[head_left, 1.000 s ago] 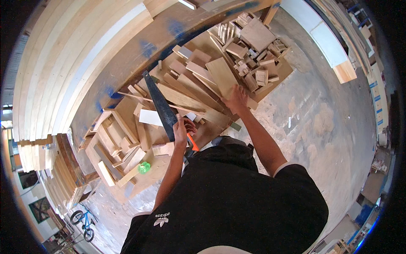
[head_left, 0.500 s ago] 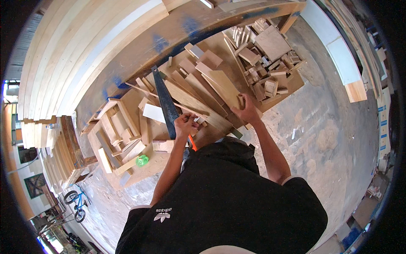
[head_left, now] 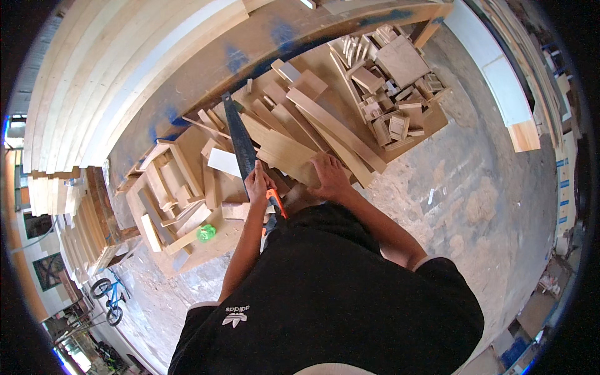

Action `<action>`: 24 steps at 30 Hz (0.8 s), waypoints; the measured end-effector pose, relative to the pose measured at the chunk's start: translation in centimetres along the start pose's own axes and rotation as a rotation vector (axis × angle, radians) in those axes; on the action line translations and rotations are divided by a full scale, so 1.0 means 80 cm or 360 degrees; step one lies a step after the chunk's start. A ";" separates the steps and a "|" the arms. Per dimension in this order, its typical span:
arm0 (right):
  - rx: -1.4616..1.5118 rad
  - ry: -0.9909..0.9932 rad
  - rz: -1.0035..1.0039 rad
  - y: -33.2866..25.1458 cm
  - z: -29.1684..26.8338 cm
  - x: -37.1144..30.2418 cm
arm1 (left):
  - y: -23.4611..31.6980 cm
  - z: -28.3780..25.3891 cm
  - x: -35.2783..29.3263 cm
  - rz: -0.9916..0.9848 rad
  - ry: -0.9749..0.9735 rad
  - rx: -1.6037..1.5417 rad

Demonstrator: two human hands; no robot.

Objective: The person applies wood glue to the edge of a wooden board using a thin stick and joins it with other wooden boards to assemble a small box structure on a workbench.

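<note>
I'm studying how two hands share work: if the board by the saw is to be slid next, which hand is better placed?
Probably the right hand: it is on the board's near end, while the left hand is occupied holding the saw.

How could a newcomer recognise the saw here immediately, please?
Find the big black shirt at the bottom, then follow the left forearm up to the left hand. The saw is in that hand, pointing away across the wood pieces, its orange handle nearest the shirt. Its long, dark, tapering blade sets it apart from the paler pieces around it.
</note>
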State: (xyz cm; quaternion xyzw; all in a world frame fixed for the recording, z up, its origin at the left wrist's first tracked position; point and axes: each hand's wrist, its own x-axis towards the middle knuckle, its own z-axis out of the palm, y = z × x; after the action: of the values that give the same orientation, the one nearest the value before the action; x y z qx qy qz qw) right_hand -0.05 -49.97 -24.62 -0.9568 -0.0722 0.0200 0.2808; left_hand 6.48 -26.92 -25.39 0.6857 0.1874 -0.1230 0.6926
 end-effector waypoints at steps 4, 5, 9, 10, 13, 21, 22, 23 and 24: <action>-0.0049 -0.0019 0.0009 0.011 0.017 -0.001 | -0.009 -0.007 -0.002 -0.0138 0.0025 -0.0213; -0.0054 -0.0039 0.0019 0.008 0.015 0.001 | -0.011 -0.007 -0.003 -0.0126 0.0028 -0.0218; 0.0245 0.0122 0.0005 0.007 0.015 0.003 | -0.015 -0.007 -0.008 -0.0033 -0.0092 -0.0168; 0.0434 0.0158 0.0028 0.020 0.024 0.006 | -0.016 -0.006 -0.009 -0.0016 -0.0103 -0.0115; 0.0361 0.0287 0.0245 0.060 0.021 0.020 | -0.013 -0.003 -0.013 0.0026 -0.0145 0.0026; -0.0329 0.0253 0.0634 0.121 -0.020 0.024 | -0.008 -0.004 -0.014 -0.0034 -0.0111 0.0066; -0.0339 0.0216 0.0616 0.139 -0.013 0.023 | -0.007 -0.003 -0.013 -0.0046 -0.0116 0.0041; -0.0345 0.0175 0.0589 0.154 -0.006 0.023 | -0.011 -0.006 -0.010 -0.0057 -0.0111 0.0016; -0.0199 0.0297 0.0474 0.162 -0.005 0.022 | -0.012 -0.008 -0.009 -0.0067 -0.0103 -0.0010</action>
State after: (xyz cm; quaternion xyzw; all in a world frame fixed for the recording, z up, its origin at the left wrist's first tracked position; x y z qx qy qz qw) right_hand 3.34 -60.72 -31.29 -0.9703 0.0955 -0.0320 0.2201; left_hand 5.36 -26.40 -25.98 0.6750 0.1796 -0.1589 0.6977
